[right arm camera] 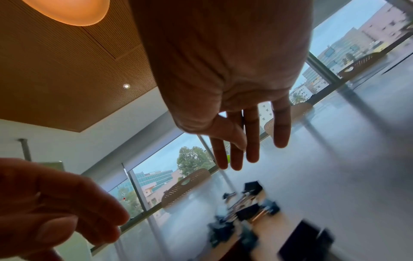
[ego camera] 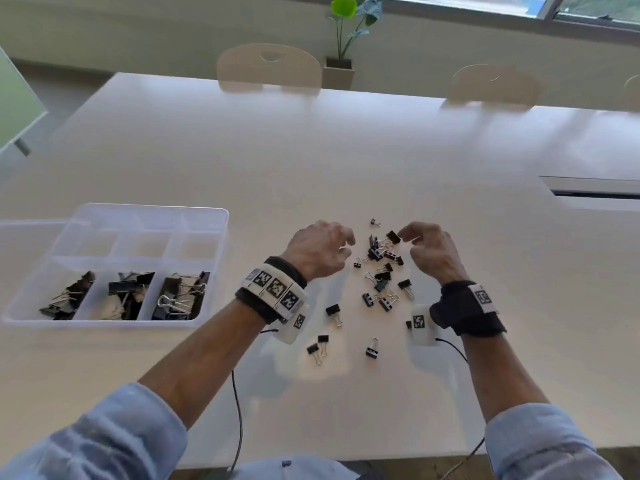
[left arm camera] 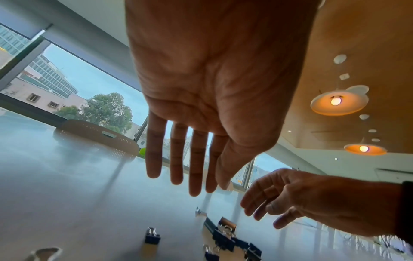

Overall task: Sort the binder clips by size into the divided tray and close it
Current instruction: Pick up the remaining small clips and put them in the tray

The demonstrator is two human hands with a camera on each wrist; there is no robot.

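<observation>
A clear divided tray (ego camera: 214, 216) sits at the table's left, its lid (ego camera: 31, 233) lying open to the left. Its three near compartments hold black binder clips (ego camera: 128, 289); the far compartments look bare. A pile of small loose clips (ego camera: 381, 254) lies at the table's middle, with more scattered nearer me (ego camera: 333, 310). My left hand (ego camera: 346, 244) hovers just left of the pile, holding nothing, fingers straight in the left wrist view (left arm camera: 196, 176). My right hand (ego camera: 408, 240) hovers at the pile's right, fingertips close to a raised clip (ego camera: 393, 236). The right wrist view (right arm camera: 236, 151) shows it holding nothing.
Two pale chairs (ego camera: 268, 65) stand at the table's far edge with a potted plant (ego camera: 341, 36) behind. A cable slot (ego camera: 588, 188) runs in the tabletop at the right. Thin cables (ego camera: 237, 410) hang from both wrist cameras towards me.
</observation>
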